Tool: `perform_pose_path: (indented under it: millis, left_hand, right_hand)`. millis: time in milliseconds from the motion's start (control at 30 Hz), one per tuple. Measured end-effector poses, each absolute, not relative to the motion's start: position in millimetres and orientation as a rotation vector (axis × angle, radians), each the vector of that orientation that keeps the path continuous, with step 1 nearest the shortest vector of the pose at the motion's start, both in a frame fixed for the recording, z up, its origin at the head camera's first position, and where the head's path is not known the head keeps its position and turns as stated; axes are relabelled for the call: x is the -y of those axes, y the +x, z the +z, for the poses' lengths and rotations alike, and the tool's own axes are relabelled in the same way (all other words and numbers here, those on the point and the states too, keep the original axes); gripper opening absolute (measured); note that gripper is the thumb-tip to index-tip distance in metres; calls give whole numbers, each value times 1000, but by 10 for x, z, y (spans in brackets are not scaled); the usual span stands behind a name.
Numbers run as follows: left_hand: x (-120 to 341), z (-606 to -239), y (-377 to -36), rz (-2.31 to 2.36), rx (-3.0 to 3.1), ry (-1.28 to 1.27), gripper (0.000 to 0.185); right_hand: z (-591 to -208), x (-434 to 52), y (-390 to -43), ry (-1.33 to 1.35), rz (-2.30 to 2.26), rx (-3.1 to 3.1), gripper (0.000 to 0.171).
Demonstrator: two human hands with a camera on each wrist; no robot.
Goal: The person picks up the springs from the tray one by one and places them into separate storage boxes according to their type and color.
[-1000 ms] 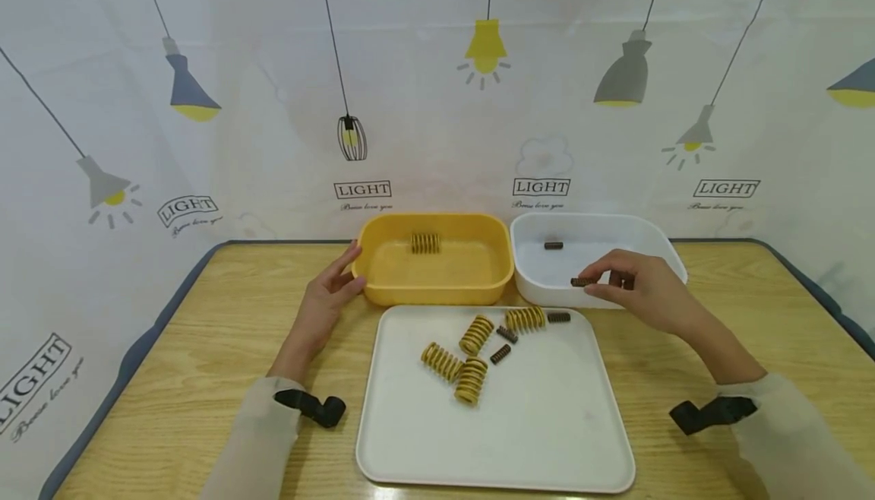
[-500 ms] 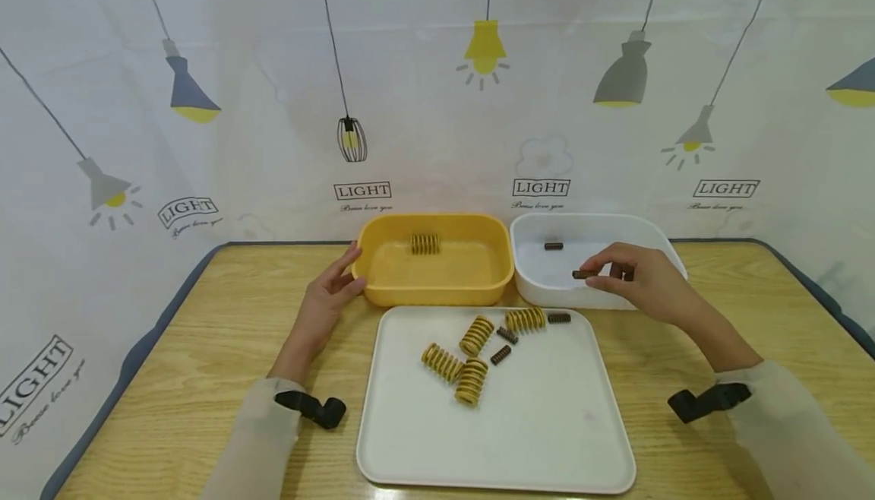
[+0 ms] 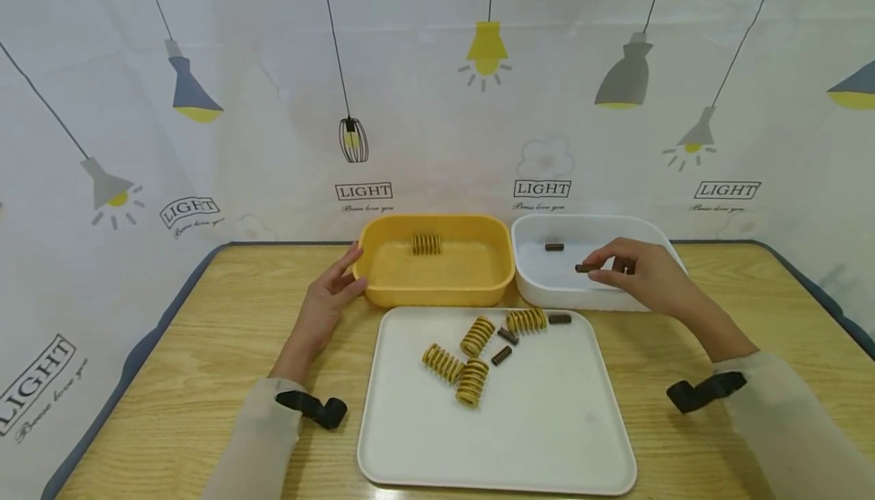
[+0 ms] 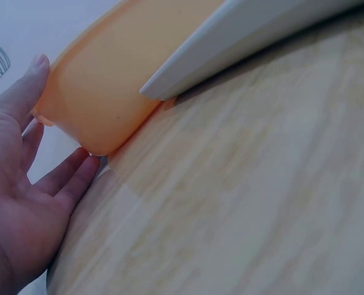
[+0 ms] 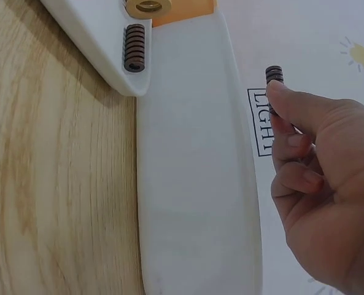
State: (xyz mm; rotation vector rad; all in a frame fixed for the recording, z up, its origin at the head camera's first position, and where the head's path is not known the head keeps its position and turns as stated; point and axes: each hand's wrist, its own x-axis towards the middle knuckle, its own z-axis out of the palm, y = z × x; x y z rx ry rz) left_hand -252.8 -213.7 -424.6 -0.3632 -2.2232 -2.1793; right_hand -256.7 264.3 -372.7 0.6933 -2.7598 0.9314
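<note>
My right hand (image 3: 645, 276) pinches a small dark brown spring (image 3: 584, 267) between thumb and fingertips, over the white bin (image 3: 618, 299). One end of that spring (image 5: 274, 74) sticks out past the thumb in the right wrist view. Inside the white bin lies another small brown spring (image 3: 554, 247). My left hand (image 3: 326, 302) rests against the left end of the yellow bin (image 3: 437, 296), its fingers fairly straight and spread along the wall. A large yellow spring (image 3: 427, 244) lies in the yellow bin.
In front of the bins, a white tray (image 3: 519, 439) bears several large yellow springs (image 3: 472, 382) and three small brown ones (image 3: 502, 356). The bins stand side by side on the wooden table (image 3: 171, 378), against a printed cloth backdrop (image 3: 437, 105).
My right hand has moved slightly farther back over the white bin, with the small spring in its pinch. The left hand stays at the yellow bin.
</note>
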Motion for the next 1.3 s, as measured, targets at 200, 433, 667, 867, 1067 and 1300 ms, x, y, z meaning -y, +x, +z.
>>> perform_pose_path:
  millis: [200, 433, 667, 867, 1067, 1300]
  left_hand:
    - [2135, -4235, -2528, -2175, 2231, -355, 56]
    - [2133, -4232, -2526, -2156, 2241, -359, 57]
    - [2167, -4368, -2617, -2192, 2203, -362, 56]
    - [2201, -4478, -2672, -2167, 2206, -360, 56]
    - [2197, -4481, -2663, -2158, 2192, -382, 58]
    - [2189, -4462, -2657, -2147, 2202, -373, 57]
  right_hand:
    - [-3739, -2652, -2619, 651, 929, 2789, 16]
    - [-3747, -2661, -2677, 624, 930, 2805, 18]
    - [-3780, -2677, -2723, 592, 926, 2825, 19]
    - [-3779, -2689, -2761, 585, 944, 2841, 22]
    - [-3799, -2706, -2819, 569, 916, 2865, 23]
    - [-3803, -2732, -2905, 528, 887, 2918, 24]
